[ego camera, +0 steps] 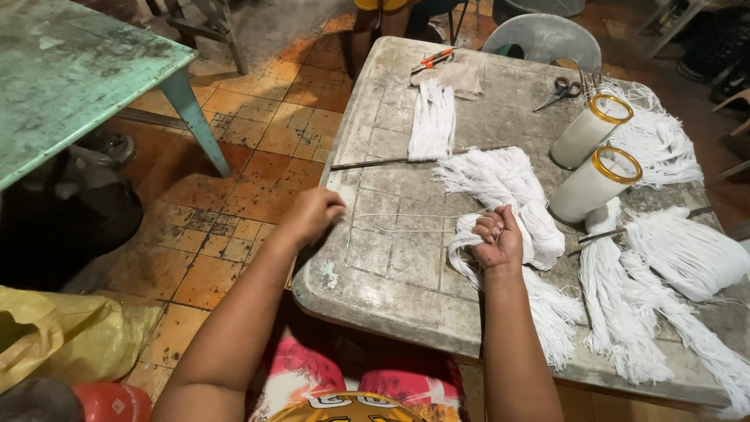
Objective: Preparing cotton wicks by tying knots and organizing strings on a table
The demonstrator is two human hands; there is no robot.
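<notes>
A person sits at a worn grey stone worktop (391,266), seen from above. Their left hand (312,215) is closed into a loose fist at the worktop's near left edge, fingers pinching the end of a thin white strand (406,216) pulled taut across the surface. Their right hand (498,237) is clenched around the other end, right against a loose bundle of white string (508,187) that spills over the near edge. The string looks light, soft and limp, likely to tangle or slip; it seems best gripped by pinching a single strand near its end, or gathering a bundle at its middle. Further right lie more white bundles (680,250) and two white cylinders with gold rims (595,184). Scissors (558,92) and a thin dark rod (391,162) rest farther back. A green table (70,70) stands to the left over orange floor tiles (234,187).
</notes>
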